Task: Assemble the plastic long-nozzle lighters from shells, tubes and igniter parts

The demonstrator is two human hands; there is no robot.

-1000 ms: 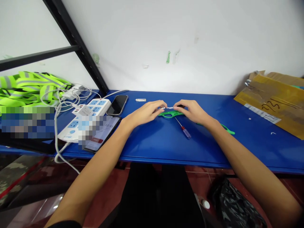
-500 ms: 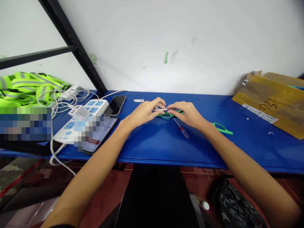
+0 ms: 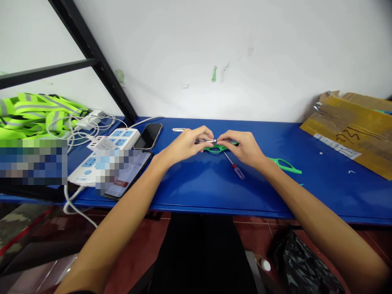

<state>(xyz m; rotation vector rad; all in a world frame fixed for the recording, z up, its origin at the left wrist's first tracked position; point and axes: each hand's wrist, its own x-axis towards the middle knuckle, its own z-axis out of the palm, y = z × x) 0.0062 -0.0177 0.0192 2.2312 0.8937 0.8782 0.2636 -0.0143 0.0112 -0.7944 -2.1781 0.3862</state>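
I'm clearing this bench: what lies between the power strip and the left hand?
In the head view, a dark-screened phone lies between the power strip and the left hand; a lit phone lies nearer the person.

Blue table (image 3: pixel 196 183): screwdriver (image 3: pixel 238 171), apparently plastic frame (image 3: pixel 294 170).

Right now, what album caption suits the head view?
Left hand and right hand pinch a slim shiny object near a screwdriver.
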